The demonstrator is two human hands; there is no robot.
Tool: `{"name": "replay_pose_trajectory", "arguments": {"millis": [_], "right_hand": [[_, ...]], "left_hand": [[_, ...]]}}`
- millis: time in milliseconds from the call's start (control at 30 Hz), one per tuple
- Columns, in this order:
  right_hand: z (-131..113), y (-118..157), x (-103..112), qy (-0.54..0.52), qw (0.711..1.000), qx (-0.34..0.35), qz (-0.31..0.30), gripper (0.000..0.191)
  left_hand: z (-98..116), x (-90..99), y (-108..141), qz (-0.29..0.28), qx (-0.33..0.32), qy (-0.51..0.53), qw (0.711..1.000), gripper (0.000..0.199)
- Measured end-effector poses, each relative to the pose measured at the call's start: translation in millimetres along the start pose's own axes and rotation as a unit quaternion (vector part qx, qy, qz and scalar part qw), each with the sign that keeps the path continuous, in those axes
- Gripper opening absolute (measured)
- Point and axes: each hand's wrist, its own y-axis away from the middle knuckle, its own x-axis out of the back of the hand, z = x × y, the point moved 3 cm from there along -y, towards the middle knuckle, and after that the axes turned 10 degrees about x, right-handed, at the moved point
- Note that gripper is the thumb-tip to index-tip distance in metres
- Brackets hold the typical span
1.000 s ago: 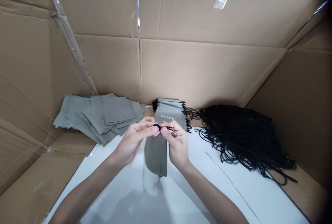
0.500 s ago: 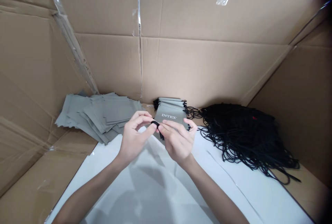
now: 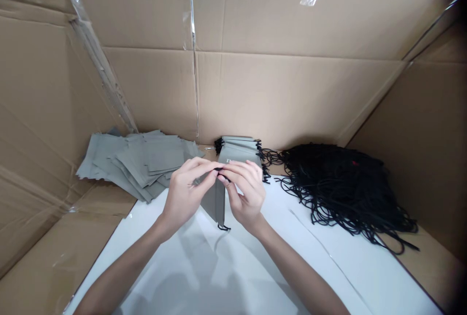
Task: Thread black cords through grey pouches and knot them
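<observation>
My left hand (image 3: 185, 193) and my right hand (image 3: 245, 191) meet at the centre, fingertips pinched on a short black cord (image 3: 218, 170). A grey pouch (image 3: 215, 201) hangs below the fingers, seen nearly edge-on, with a small black cord loop at its lower end. Just behind the hands lies a stack of grey pouches (image 3: 239, 149) with black cord ends at the sides. The fingers partly cover the stack and the pinched cord.
Loose grey pouches (image 3: 166, 153) are piled at the back left. A large heap of black cords (image 3: 339, 183) lies at the right. Cardboard walls (image 3: 255, 81) surround the white work surface (image 3: 310, 266) on the left, back and right.
The hanging grey pouch now shows below my hands. My right hand has shifted slightly left, and its fingers have drawn together. The print on the stacked pouch is now mostly covered.
</observation>
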Motion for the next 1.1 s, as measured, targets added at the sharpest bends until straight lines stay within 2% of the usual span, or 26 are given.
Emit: {"name": "replay_pose_trajectory", "arguments": {"millis": [100, 233, 367, 433, 500, 600, 700, 800, 933, 1100], "right_hand": [[0.5, 3.0, -4.8, -0.055, 0.997, -0.049, 0.023, 0.014], [2.6, 4.3, -10.8, -0.181, 0.967, -0.165, 0.066, 0.007], [7.3, 2.6, -19.1, -0.294, 0.901, -0.307, 0.084, 0.005], [10.2, 0.0, -25.0, -0.363, 0.854, -0.366, 0.068, 0.011], [12.4, -4.9, -29.1, -0.418, 0.820, -0.391, 0.033, 0.018], [16.3, -15.3, -26.0, -0.443, 0.808, -0.389, -0.019, 0.023], [20.0, -27.0, -15.3, -0.453, 0.805, -0.374, -0.086, 0.021], [23.1, -38.3, -2.5, -0.436, 0.811, -0.351, -0.171, 0.019], [25.1, -50.9, 11.3, -0.393, 0.816, -0.329, -0.268, 0.017], [22.2, -61.2, 19.1, -0.332, 0.810, -0.312, -0.369, 0.019]], "left_hand": [[2.7, 1.7, 3.6, 0.019, -0.060, -0.041, 0.997, 0.022], [6.5, -0.5, 6.5, 0.100, -0.115, -0.066, 0.986, 0.021], [3.2, -8.1, 6.6, 0.192, -0.120, -0.004, 0.974, 0.020], [-1.3, -10.4, 7.2, 0.233, -0.137, 0.015, 0.963, 0.022], [-5.4, -9.9, 7.8, 0.251, -0.176, 0.020, 0.952, 0.024], [-8.7, -5.1, 6.2, 0.214, -0.229, 0.017, 0.949, 0.027], [-7.8, 2.0, 3.2, 0.166, -0.245, 0.034, 0.955, 0.023], [-6.8, 6.6, 0.5, 0.119, -0.213, 0.100, 0.965, 0.027], [-8.2, 7.3, -1.5, 0.053, -0.160, 0.130, 0.977, 0.046], [-7.9, 8.2, -4.0, -0.011, -0.164, 0.120, 0.979, 0.057]]}}
